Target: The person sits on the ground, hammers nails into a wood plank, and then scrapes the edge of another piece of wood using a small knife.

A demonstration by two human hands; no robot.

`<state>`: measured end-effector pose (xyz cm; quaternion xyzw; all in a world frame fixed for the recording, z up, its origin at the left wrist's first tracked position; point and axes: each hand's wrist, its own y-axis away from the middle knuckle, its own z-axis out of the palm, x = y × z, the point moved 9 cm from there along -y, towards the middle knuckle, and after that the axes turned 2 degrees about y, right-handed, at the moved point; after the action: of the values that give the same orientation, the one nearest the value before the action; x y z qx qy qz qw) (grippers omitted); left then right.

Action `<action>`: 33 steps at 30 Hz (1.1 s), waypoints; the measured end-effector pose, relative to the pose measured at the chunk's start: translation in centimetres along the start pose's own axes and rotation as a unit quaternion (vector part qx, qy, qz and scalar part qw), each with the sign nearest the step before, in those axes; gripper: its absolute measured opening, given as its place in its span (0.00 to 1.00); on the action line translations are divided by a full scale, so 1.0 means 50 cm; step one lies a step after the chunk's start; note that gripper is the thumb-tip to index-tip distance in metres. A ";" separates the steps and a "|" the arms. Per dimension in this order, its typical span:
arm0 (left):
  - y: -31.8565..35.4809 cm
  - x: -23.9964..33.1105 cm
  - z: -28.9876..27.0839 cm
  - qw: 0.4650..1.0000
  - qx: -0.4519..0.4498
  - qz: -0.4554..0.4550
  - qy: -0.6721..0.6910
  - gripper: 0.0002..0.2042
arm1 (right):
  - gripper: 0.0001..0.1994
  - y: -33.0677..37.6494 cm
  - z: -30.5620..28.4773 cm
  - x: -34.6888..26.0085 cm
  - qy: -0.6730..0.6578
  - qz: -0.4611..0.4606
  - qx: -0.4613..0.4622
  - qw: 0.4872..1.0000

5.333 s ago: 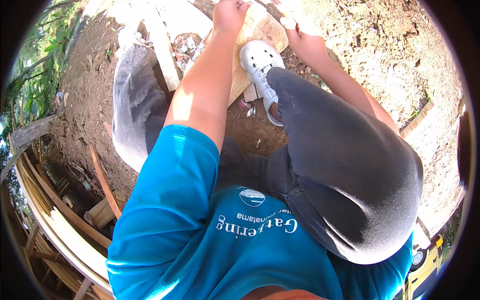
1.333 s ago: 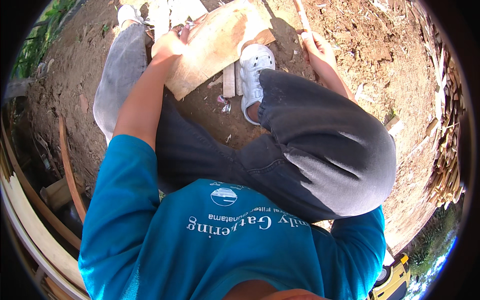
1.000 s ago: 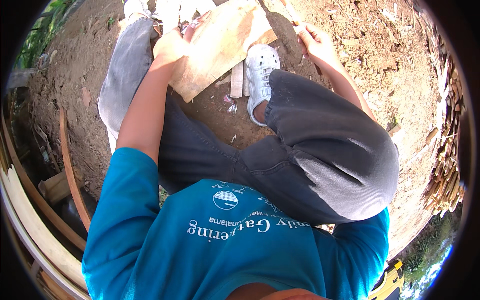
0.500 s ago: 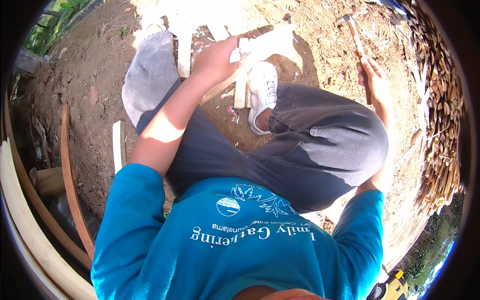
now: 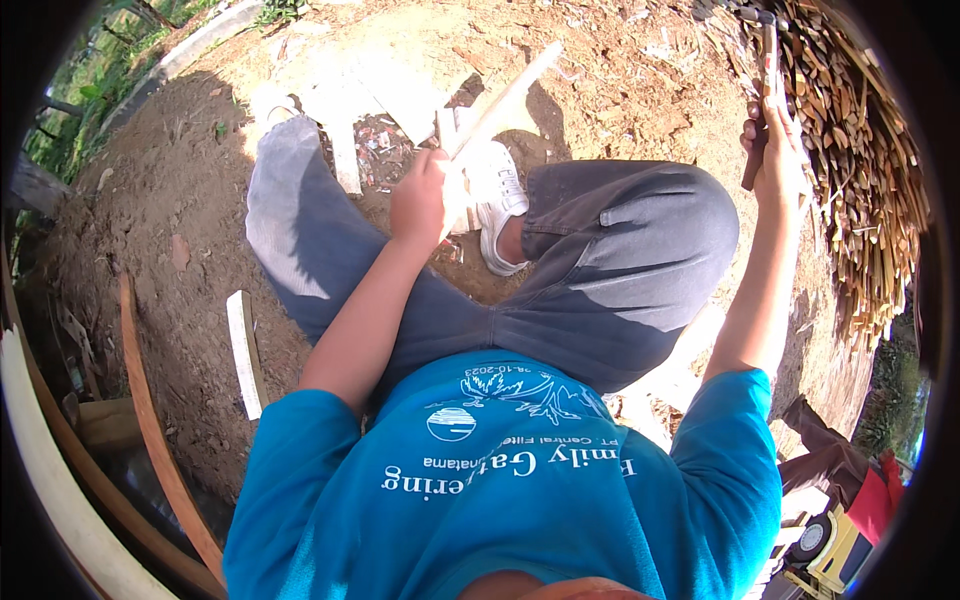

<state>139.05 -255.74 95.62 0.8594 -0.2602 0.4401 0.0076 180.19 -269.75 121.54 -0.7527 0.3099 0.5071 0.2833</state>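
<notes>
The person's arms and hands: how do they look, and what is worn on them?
Both arms are bare from the short sleeves of a bright blue T-shirt down to the hands. The left hand and the right hand wear no gloves. I can see no watch, ring or bracelet.

Outdoors, hard sunlight. Bare brown dirt ground (image 5: 170, 200) littered with wood chips. Heap of split sticks (image 5: 860, 190) at right. Curved planks (image 5: 150, 430) lower left, greenery (image 5: 90, 80) beyond.
</notes>
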 end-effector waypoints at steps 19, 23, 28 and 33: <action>0.029 -0.545 0.234 0.844 -0.203 -0.396 0.299 0.23 | 0.10 0.172 0.378 -0.014 -0.280 0.120 -0.197 0.932; 0.035 -0.448 0.239 0.877 -0.335 -0.342 -0.038 0.28 | 0.10 0.151 0.452 0.202 -0.220 0.218 -0.180 0.934; -0.112 -0.258 0.145 0.936 -0.178 -0.173 -0.251 0.29 | 0.10 0.152 0.504 0.376 -0.163 0.292 -0.192 0.923; -0.247 -0.253 0.263 0.996 -0.044 -0.032 -0.064 0.23 | 0.09 0.187 0.519 0.531 -0.063 0.334 -0.173 0.924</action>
<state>148.53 -242.67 80.61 0.8927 -0.2516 0.3714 0.0431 165.68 -261.33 87.14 -0.6098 0.4323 0.6641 -0.0183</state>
